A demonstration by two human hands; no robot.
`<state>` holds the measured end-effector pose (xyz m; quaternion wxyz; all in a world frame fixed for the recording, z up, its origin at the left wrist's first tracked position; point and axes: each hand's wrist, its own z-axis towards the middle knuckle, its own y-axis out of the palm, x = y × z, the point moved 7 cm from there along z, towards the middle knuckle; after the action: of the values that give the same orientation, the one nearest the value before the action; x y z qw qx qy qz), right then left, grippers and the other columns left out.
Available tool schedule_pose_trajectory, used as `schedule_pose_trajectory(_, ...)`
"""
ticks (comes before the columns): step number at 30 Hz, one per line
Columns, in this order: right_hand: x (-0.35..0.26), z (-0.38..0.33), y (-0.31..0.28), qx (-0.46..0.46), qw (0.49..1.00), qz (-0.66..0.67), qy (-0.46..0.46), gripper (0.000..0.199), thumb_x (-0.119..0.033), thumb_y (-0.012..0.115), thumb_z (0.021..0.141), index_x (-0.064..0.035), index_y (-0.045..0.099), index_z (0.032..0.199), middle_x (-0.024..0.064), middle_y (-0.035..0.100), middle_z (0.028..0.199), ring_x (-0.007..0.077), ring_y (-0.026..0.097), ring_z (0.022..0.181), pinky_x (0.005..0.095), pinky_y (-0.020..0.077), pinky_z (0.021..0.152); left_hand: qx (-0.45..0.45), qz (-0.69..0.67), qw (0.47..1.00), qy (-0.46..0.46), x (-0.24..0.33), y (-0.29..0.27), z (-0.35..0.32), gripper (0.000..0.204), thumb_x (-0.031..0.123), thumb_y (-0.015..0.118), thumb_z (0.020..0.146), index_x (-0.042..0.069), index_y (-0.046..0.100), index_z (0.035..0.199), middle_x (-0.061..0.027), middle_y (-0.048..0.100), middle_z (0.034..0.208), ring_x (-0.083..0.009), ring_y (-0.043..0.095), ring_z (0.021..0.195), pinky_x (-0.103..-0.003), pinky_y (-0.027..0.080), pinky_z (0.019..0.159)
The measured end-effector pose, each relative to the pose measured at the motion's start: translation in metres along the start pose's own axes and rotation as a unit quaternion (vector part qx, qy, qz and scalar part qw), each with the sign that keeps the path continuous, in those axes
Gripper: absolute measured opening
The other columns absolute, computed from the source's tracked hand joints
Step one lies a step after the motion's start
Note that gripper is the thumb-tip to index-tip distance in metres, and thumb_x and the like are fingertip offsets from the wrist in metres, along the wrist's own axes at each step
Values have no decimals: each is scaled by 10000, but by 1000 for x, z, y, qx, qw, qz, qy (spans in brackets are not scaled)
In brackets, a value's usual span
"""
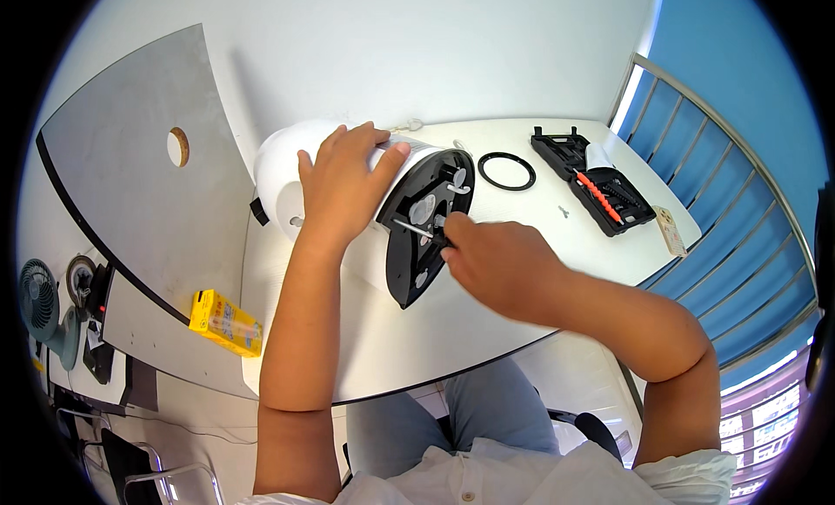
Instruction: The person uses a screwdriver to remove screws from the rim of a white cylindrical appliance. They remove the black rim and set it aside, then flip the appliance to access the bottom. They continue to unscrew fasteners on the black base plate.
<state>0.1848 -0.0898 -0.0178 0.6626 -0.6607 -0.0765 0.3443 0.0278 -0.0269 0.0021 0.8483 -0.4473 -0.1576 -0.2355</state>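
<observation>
From the head camera, a white cylindrical appliance (287,170) lies on its side near the middle of the white desk (452,331), its black underside (426,227) turned toward the person's right. The left hand (344,187) lies over the top of the white body with fingers spread and curled around it, thumb on the side nearest the black base, pressing the housing down against the desk. The right hand (496,257) is closed around the dark handle of a thin screwdriver (417,229), fingers pinched together on it, and the metal shaft points left into the black underside, its tip touching the base near the centre. A black ring (506,171) lies flat on the desk just beyond the base, toward the far edge. Further toward the far right corner sits an open black tool case (600,183) with an orange bit strip inside. A small screw (564,212) lies between the ring and the case. A yellow box (226,322) rests at the left edge of the desk, beside a grey panel (130,174)
</observation>
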Motion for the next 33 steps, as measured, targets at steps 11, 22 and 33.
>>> schedule_pose_trajectory(11,26,0,14,-85,846,501,160,311,-301,524,900,-38,582,745,27,524,648,116,473,538,274,375,500,5,-26,999,19,-3,0,1,534,513,485,897,82,610,1187,-123,570,1275,-328,364,1334,-598,100,1093)
schedule_pose_trajectory(22,-19,-19,-6,212,933,-231,-176,167,-179,614,841,-58,506,802,80,526,711,196,572,602,305,410,471,0,-20,1000,-6,0,-1,1,487,499,468,896,126,642,1157,-92,548,1325,-286,404,1308,-574,62,1099)
schedule_pose_trajectory(33,30,8,19,-137,841,504,141,240,-270,572,910,-69,522,788,18,503,615,85,380,462,240,268,407,5,-24,1000,13,-4,1,3,474,481,460,912,118,633,1162,-93,551,1321,-284,396,1316,-571,82,1089)
